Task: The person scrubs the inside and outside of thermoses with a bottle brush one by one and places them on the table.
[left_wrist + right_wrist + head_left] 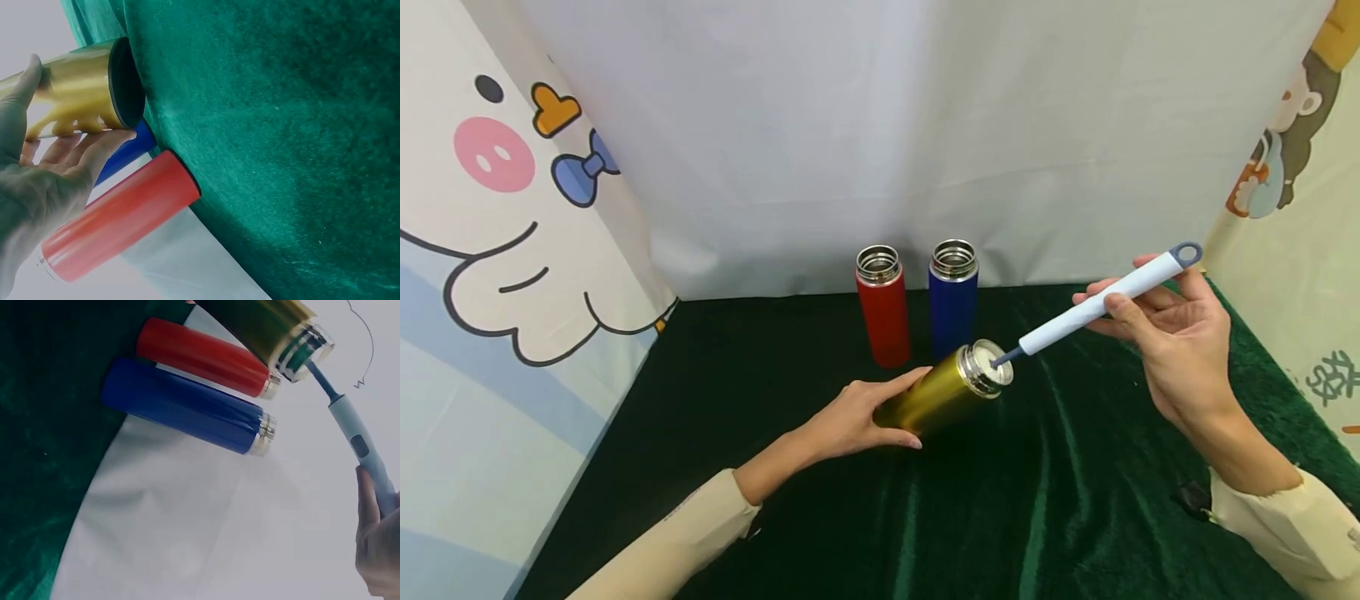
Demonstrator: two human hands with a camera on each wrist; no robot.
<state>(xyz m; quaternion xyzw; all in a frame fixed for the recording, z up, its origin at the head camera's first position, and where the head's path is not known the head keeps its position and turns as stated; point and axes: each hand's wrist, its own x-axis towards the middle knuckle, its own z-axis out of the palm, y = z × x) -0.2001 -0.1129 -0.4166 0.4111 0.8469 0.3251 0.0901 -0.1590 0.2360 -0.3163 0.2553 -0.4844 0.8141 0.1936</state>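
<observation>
My left hand [857, 417] grips a gold vacuum flask [936, 393] round its body, thumb on the near side. The flask is tilted, its open steel mouth turned to the right, and its dark base [128, 84] is off the cloth in the left wrist view. In my right hand [1183, 333] is a bottle brush [1093, 312] with a pale blue handle and a grey hanging loop, pinched between thumb and fingers. The brush's thin shaft [323, 381] enters the flask's mouth; a whitish head shows just inside, the rest hidden.
Behind the gold flask stand a red flask [883, 321] and a blue flask [953, 308], both upright and without lids. Dark green velvet cloth [850, 533] covers the table. A pale curtain [895, 125] hangs at the back, with printed cartoon panels [497, 208] at the sides.
</observation>
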